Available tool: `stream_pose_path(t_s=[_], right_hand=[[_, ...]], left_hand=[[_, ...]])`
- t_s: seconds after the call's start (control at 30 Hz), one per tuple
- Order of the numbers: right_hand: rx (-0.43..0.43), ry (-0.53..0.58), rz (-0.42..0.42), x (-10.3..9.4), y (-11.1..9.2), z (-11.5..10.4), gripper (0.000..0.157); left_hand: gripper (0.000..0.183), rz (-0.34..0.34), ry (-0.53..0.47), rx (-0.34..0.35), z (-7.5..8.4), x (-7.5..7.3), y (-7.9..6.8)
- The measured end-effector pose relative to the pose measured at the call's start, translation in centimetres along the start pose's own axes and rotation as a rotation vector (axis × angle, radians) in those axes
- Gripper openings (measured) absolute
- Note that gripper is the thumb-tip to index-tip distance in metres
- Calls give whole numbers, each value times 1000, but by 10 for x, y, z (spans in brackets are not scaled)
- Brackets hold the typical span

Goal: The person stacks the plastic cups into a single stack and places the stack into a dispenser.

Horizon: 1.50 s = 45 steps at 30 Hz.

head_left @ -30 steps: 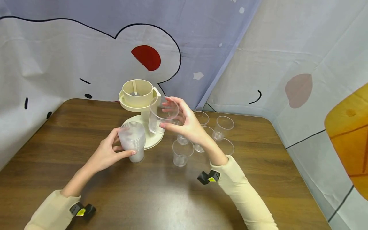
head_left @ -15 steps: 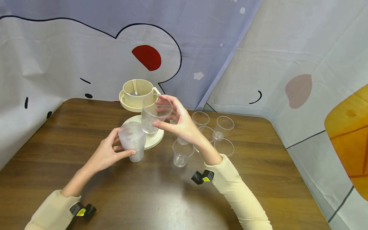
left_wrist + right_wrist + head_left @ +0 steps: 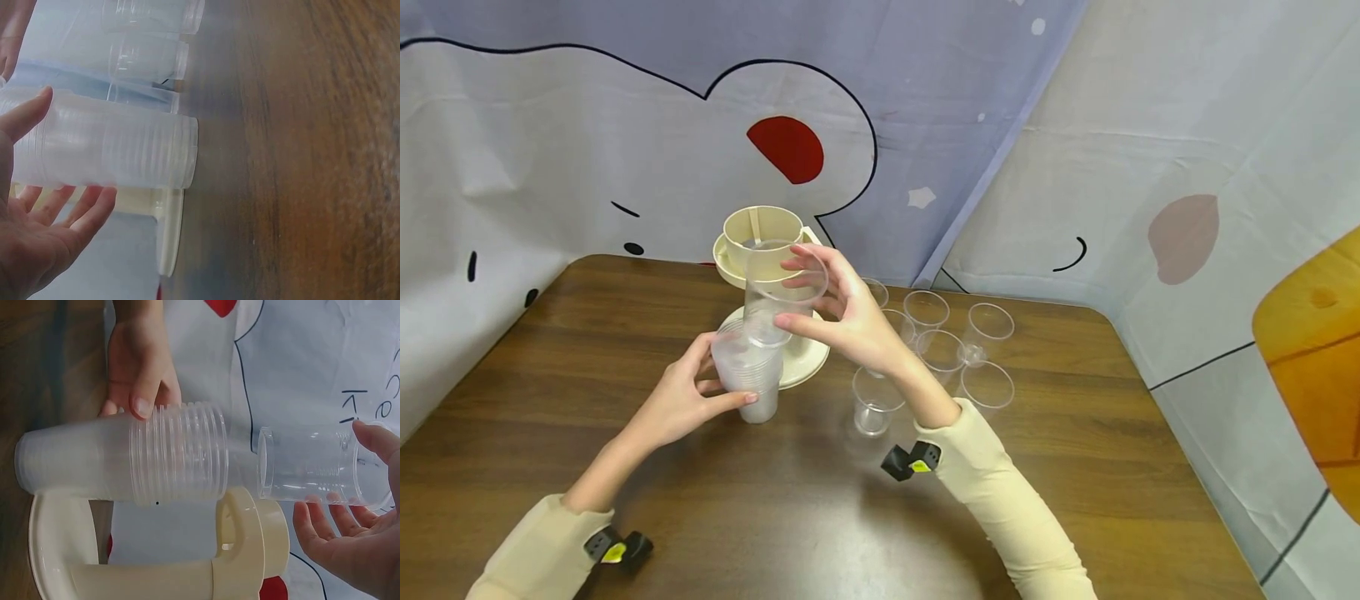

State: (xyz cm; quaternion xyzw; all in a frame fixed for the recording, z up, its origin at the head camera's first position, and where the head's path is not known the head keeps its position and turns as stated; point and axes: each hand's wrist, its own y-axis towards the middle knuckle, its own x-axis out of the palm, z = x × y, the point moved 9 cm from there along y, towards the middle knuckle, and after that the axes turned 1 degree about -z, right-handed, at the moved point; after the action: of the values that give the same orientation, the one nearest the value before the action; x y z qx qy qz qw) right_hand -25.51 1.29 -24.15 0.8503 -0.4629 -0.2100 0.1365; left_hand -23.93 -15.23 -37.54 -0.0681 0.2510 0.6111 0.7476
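A tall stack of nested clear plastic cups [image 3: 751, 375] stands upright on the table. My left hand [image 3: 688, 390] holds it from the left, thumb in front and fingers behind; in the left wrist view the stack [image 3: 106, 140] lies between thumb and fingers. My right hand [image 3: 842, 315] grips a single clear plastic cup [image 3: 766, 304], thumb on one side and fingers on the other. In the right wrist view this cup [image 3: 306, 464] is above the stack [image 3: 178, 456], lined up with it, with a small gap between its base and the top rim.
Right behind the stack rises a cream stand [image 3: 763, 218] with a round open holder on top and a disc base [image 3: 808, 367]. Several clear cups, including a front cup [image 3: 872, 417], stand upright on the wooden table [image 3: 820, 500] to the right. A printed curtain [image 3: 970, 167] hangs behind.
My right hand has carried the single cup leftward, from beside the cream stand to over the stack. The left hand and the stack have stayed in place.
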Motion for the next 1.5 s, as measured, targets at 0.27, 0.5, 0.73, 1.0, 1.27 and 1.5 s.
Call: stream_pose_path(t_s=[0.27,0.5,0.73,1.0,1.27,1.5], right_hand=[[-12,6,-15,6,3,6,70],[3,-16,-22,11,4,11,70],[27,-11,-26,17,5,17,69],[41,-70,-31,22,6,23,68],[43,-93,-42,27,7,29,69],[56,-120,-48,30,6,32,67]], left_hand=[[74,-1,0,-5,0,1,1],[74,-2,2,3,1,2,1],[74,1,3,6,1,0,1],[75,1,2,8,-1,-2,0],[75,4,1,12,-1,-3,1],[76,-3,-2,10,-1,-1,3]])
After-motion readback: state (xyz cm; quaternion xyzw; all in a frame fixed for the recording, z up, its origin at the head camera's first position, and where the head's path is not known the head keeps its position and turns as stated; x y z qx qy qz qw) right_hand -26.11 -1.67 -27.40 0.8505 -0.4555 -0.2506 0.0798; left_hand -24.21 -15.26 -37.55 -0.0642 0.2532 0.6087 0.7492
